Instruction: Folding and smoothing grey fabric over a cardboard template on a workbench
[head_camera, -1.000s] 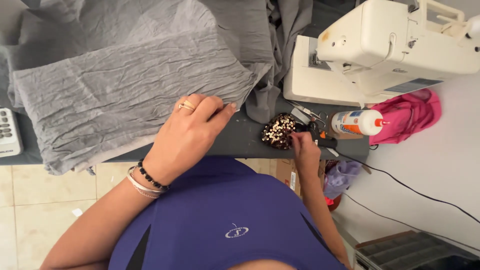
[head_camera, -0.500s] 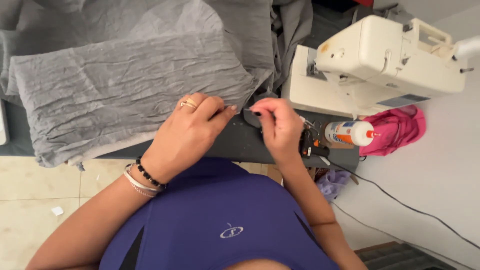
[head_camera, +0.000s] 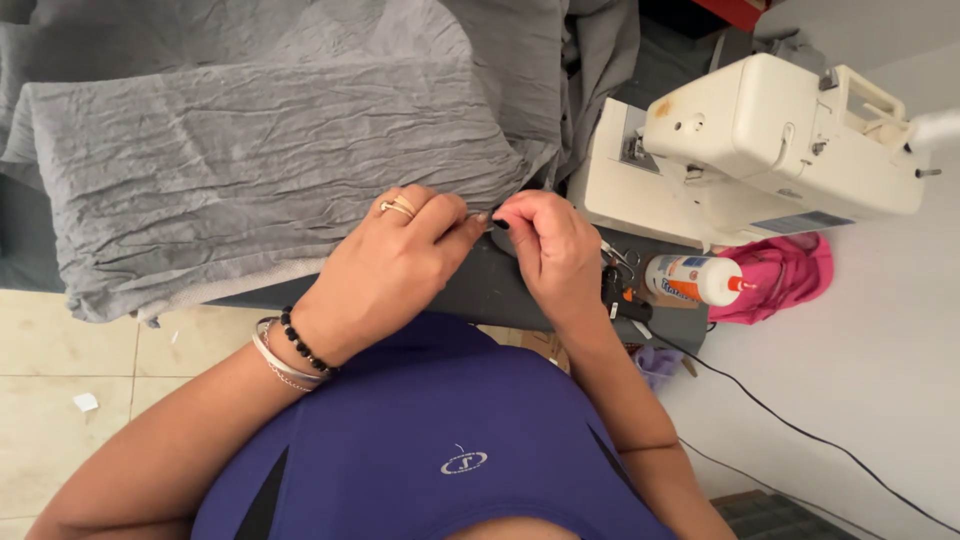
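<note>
My right hand (head_camera: 550, 250) has left the small clutter near the glue bottle (head_camera: 695, 278) — now fingertip to fingertip with my left hand (head_camera: 390, 265) at the grey fabric (head_camera: 260, 170) edge.

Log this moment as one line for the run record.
left hand: pinching edge of grey fabric | right hand: fingertips meeting left's at fabric edge | nearby: sewing machine, glue bottle, pink cloth

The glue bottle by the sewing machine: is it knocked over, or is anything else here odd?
The glue bottle lies on its side beside the sewing machine, cap on, nothing spilled. The grey fabric is heavily creased and hangs off the table edge. Nothing looks damaged.
</note>
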